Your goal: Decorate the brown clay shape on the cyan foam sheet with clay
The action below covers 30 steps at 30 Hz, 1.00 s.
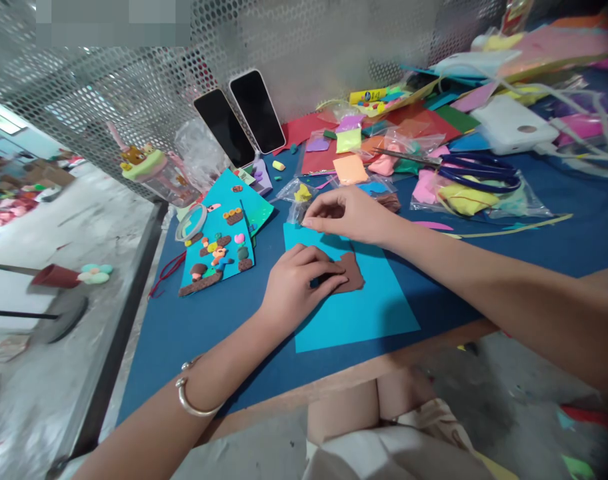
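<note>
The left hand's [297,277] thumb and bent fingers touched the left side of flat brown clay [353,273]; whether they gripped it, I cannot tell. The right hand [351,215], thumb and fingertips together, was beyond the clay, over the far edge of the blue sheet [357,327] beneath it. Left lay a decorated card [219,250]; far right, a yellow tube [368,97], its label too small to read.

1. Left forearm [211,370] slants up from the lower left, wrist nearly straight.
2. Left hand [295,283] is palm down — fingers bent, thumb stretched beneath them.
3. Right forearm [464,273] slants in from the right.
4. Right hand [351,215] arches beyond the left — 2 tips, thumb and index, close together.
</note>
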{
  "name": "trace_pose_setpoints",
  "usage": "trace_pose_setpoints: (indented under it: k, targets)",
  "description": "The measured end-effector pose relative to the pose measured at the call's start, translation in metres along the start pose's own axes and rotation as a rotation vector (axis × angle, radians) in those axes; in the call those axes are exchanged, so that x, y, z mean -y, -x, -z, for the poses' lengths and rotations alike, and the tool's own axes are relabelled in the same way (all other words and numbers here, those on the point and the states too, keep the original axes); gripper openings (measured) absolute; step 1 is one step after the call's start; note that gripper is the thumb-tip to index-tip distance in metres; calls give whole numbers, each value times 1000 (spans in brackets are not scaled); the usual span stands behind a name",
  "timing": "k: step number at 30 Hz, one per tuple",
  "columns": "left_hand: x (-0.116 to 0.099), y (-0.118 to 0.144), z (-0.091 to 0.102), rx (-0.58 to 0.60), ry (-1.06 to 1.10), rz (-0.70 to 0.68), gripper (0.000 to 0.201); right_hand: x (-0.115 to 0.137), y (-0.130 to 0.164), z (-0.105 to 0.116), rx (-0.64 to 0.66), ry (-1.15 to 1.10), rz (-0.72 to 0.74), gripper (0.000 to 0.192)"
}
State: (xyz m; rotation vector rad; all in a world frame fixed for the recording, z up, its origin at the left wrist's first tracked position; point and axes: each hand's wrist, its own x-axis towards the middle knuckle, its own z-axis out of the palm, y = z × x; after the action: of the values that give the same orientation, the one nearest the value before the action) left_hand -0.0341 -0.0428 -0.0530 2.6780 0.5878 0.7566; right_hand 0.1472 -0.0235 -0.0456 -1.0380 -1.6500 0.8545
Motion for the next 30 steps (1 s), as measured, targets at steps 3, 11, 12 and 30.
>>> trace_pose_setpoints:
  k: [3,11,12,30]
  targets:
    - [0,2,1,14,-35,-21,16,0,0,0,-7,1,-16,16]
    - [-2,2,4,16,7,22,21,1,-1,1,-6,13,-18,16]
    - [-3,2,5,4,25,40,21,2,-1,1,-8,18,-18,16]
    - [-3,0,3,-29,78,66,20,6,-1,2,-1,45,-52,12]
